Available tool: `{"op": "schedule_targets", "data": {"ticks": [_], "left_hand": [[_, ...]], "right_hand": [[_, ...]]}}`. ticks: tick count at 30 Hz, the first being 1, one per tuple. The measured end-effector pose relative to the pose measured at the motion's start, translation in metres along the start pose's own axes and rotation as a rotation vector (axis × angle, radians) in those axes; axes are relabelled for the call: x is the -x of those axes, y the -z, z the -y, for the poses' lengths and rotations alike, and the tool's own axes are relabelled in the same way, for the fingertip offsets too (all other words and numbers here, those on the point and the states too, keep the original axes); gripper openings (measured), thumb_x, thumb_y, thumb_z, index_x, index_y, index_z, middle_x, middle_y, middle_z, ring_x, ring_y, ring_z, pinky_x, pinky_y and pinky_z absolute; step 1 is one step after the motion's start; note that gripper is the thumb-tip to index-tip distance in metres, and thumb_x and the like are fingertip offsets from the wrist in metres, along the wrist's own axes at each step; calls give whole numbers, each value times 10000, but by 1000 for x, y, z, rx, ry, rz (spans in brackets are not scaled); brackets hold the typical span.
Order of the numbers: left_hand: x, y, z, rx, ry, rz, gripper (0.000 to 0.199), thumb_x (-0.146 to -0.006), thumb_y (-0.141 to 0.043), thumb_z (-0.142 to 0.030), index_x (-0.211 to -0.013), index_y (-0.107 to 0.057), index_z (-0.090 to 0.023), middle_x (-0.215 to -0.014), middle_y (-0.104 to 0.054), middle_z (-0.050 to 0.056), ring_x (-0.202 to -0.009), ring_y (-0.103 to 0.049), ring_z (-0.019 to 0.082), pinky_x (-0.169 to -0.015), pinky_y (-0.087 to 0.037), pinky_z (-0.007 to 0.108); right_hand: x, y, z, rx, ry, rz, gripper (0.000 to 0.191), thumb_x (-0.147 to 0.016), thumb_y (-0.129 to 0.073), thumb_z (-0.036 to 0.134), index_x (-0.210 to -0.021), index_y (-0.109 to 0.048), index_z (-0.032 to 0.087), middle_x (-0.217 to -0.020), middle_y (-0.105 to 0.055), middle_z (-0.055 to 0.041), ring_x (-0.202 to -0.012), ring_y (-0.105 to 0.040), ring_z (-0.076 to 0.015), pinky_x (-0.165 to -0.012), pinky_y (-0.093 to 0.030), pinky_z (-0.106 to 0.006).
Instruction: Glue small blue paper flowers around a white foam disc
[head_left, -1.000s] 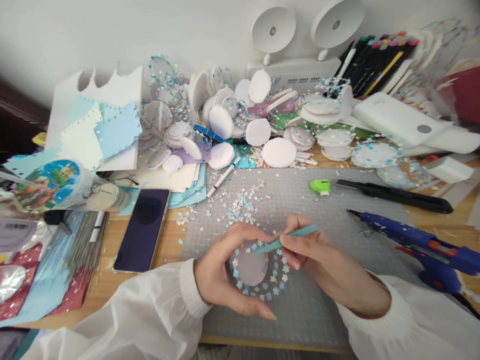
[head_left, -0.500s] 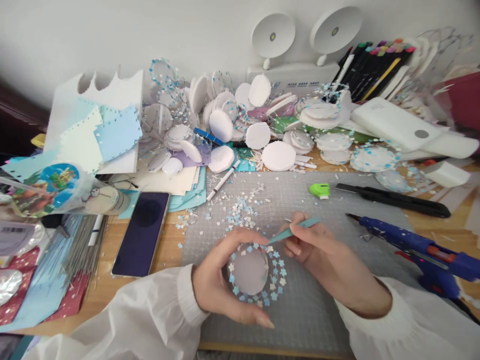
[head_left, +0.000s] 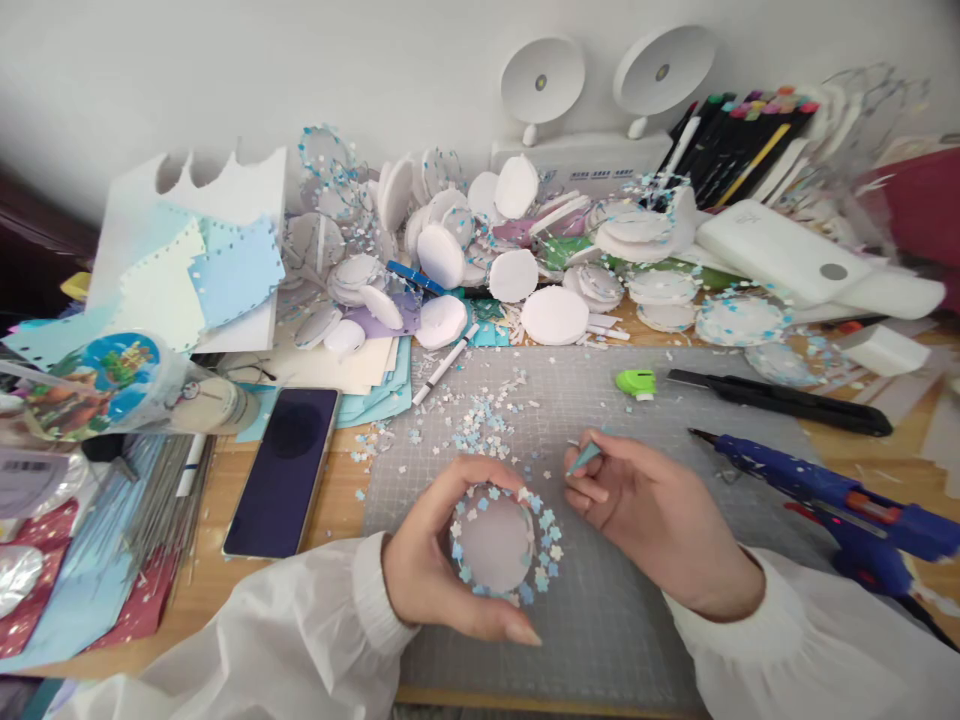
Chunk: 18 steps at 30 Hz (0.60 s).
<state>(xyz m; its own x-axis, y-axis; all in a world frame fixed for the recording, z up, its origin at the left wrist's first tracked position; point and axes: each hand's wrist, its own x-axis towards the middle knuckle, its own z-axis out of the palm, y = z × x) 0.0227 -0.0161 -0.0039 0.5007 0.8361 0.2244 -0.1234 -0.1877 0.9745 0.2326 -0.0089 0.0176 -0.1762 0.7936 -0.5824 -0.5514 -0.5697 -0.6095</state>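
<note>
My left hand [head_left: 439,560] is curled round a white disc [head_left: 501,545], holding it above the grey cutting mat [head_left: 615,630]. Small blue and white flowers circle the disc, and a second arc of flowers [head_left: 551,550] stands out at its right side. In my right hand [head_left: 637,500] is a pair of teal tweezers [head_left: 587,458], pinched between thumb and fingers just right of the disc. Whether anything sits in their tips is too small to tell. Loose paper flowers [head_left: 480,425] lie scattered on the mat beyond both hands.
To the right lie a blue glue gun [head_left: 825,490], a black utility knife [head_left: 787,398] and a lime-green punch [head_left: 636,383]. A phone [head_left: 283,470] rests left of the mat. White discs [head_left: 555,315] and flowered wreaths [head_left: 742,318] pile up along the back.
My right hand has drawn the tweezers away from the wreath and turned them, so they now look shorter. My left hand still holds the disc, slightly shifted.
</note>
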Motion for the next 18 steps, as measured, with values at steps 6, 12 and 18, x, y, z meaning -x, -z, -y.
{"op": "schedule_targets", "data": {"ticks": [6, 12, 18], "left_hand": [[0, -3, 2, 105, 30, -30, 777, -459, -902, -469, -1079, -507, -218, -1049, -576, 88, -913, -581, 230, -775, -441, 321], [2, -3, 8, 161, 31, -53, 761, -431, -923, -420, -1038, -511, -219, -1017, -600, 67, -896, -587, 214, -760, -434, 304], [2, -3, 9, 160, 50, -61, 737, -423, -935, -367, -996, -497, -217, -1027, -633, 69, -913, -601, 216, -793, -439, 318]], "right_hand": [[0, -1, 1, -69, -5, -16, 199, -691, -697, 329, -603, -575, 198, -628, -550, 5, -529, -376, -102, -560, -394, -283], [2, -3, 1, -54, 29, 13, 143, -693, -680, 329, -670, -596, 215, -672, -549, -6, -655, -479, -149, -657, -430, -301], [4, -4, -2, 6, 55, 119, 145, -754, -585, 358, -712, -597, 219, -661, -521, -20, -666, -477, -172, -665, -425, -327]]}}
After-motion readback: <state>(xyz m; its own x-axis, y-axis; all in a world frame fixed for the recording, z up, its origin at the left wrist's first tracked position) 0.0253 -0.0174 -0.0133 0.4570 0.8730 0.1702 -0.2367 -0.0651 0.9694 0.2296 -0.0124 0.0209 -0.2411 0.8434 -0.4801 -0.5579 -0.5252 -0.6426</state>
